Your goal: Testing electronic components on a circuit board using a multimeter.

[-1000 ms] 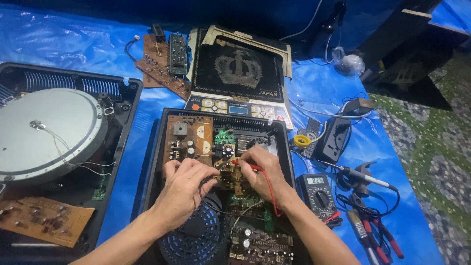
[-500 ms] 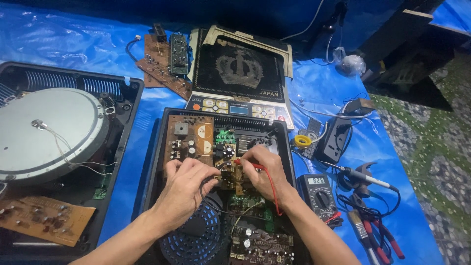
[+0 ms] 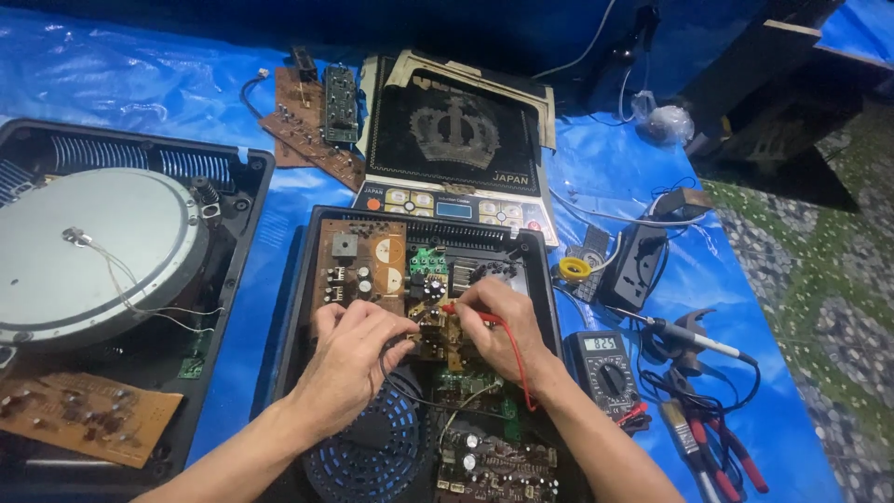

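Brown circuit board (image 3: pixel 372 265): mounted inside the open black cooker housing (image 3: pixel 298 307), which lies at the middle of the blue tarp; both hands work over the board's lower right part.
Red probe (image 3: pixel 470 315): pinched between thumb and fingers of the right hand (image 3: pixel 498 331), tip set on the board; its red lead (image 3: pixel 521 373) curves down past the wrist.
Left hand (image 3: pixel 354 359): fingers curled together, tips pressed down on the board just left of the red probe; a black lead (image 3: pixel 396 387) loops out beneath it, but whether a probe is gripped cannot be told.
Fan grille (image 3: pixel 358 447): blue-lit round grille in the housing's lower left, partly under the left forearm.
Multimeter (image 3: pixel 605 368): black, small lit display, just right of the housing near the right forearm.
Soldering iron (image 3: pixel 694 340): lying on a stand to the right of the multimeter.
Pliers (image 3: pixel 722 452): red-handled, at the lower right beside the meter.
Glass top panel (image 3: pixel 452 140): black with control strip, just behind the housing.
Loose boards (image 3: pixel 317 121): brown and green, left of the panel.
Second cooker (image 3: pixel 93 242): open, far left, grey round coil plate showing.
Blue tarp (image 3: pixel 140 84): covers the work surface.
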